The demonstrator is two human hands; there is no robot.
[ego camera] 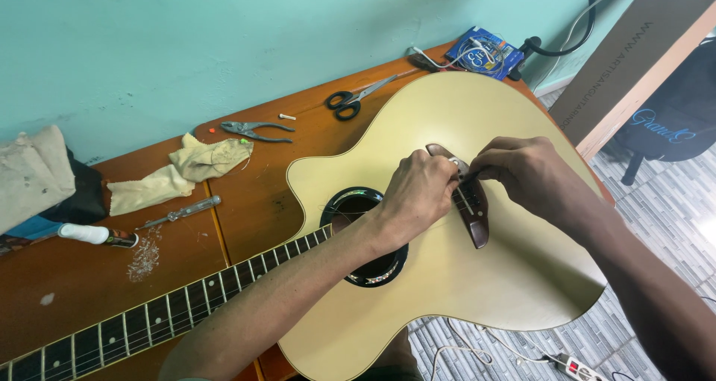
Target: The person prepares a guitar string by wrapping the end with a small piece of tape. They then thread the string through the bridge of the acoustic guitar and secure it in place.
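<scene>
Your left hand (418, 191) has its grip pinched together at the dark bridge (471, 205) of the cream acoustic guitar (447, 291); your right hand (522, 172) pinches there too, though what either holds is too small to tell. The guitar lies across the bench (89, 291), body overhanging its near edge. Farther back lie a screwdriver (179, 213), cloth (179, 172), pliers (253, 131) and scissors (354, 101) toward the wall edge.

a flat blue packet (486, 52) lies at the table's far corner; a long brown carton (634, 52) leans beside it.
</scene>
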